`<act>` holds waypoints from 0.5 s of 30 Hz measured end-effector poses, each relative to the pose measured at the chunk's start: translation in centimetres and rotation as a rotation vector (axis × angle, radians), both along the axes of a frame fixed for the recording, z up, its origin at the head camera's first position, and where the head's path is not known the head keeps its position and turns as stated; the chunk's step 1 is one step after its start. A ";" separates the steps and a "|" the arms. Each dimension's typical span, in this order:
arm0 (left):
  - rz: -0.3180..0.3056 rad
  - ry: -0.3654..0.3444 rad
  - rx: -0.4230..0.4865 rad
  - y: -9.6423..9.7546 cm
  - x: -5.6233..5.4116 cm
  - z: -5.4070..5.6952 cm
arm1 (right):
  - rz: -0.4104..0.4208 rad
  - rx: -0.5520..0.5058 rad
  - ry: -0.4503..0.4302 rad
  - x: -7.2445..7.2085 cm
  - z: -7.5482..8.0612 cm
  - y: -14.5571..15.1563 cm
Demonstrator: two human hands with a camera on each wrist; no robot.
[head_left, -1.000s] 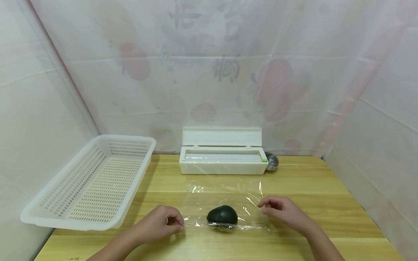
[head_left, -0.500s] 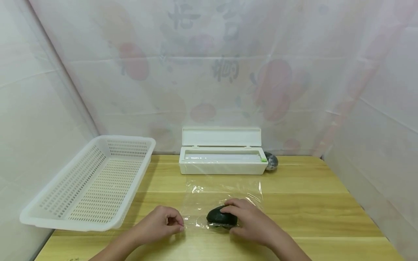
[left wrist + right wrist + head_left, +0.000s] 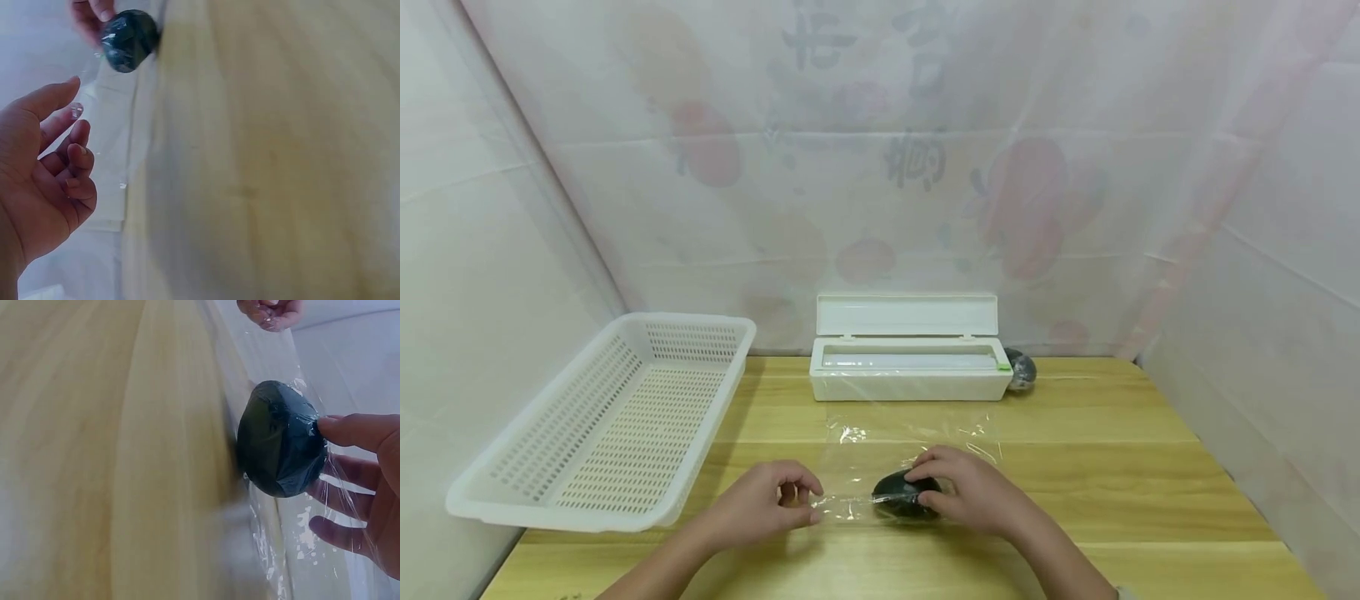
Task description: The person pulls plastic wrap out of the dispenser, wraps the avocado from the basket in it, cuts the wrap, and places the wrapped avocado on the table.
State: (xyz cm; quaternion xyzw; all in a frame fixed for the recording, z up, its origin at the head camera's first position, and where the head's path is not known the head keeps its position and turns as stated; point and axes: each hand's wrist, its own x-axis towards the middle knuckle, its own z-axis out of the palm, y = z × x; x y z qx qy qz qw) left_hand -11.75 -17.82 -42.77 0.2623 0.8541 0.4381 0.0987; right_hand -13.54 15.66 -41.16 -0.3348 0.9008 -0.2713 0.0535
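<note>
A dark green avocado [image 3: 895, 500] lies on clear cling film [image 3: 850, 467], with a fold of the film drawn over its near side. My right hand [image 3: 970, 492] grips its right end, the thumb pressing the wrapped skin in the right wrist view, where the avocado [image 3: 275, 440] shows creased film. At the film's left edge is my left hand [image 3: 767, 504], its thumb and forefinger apart. In the left wrist view that hand [image 3: 47, 162] has its fingers loosely bent, and a shiny bit of film overlaps one fingertip.
Behind, a white cling film box [image 3: 913, 385] stands with its lid up, the film running forward from it. A dark film-wrapped item [image 3: 1022, 371] sits at its right end. On the left is a white perforated basket [image 3: 647, 442] on the wooden table [image 3: 1112, 467].
My right hand has left the film's right edge, moved left and taken hold of the avocado, which has rolled slightly with film over it. My left thumb and forefinger have parted.
</note>
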 end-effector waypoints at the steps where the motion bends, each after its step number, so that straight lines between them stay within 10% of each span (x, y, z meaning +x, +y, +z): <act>1: 0.009 0.008 0.002 0.0 0.0 0.2 | -0.001 0.000 -0.008 -0.1 0.0 0.0; 9: 0.066 0.156 0.020 1.5 -0.5 2.6 | -0.002 -0.040 -0.052 -1.4 -0.1 -0.2; 15: -0.035 0.146 0.068 5.3 -1.2 3.8 | -0.020 -0.135 -0.114 -2.0 -1.0 -0.3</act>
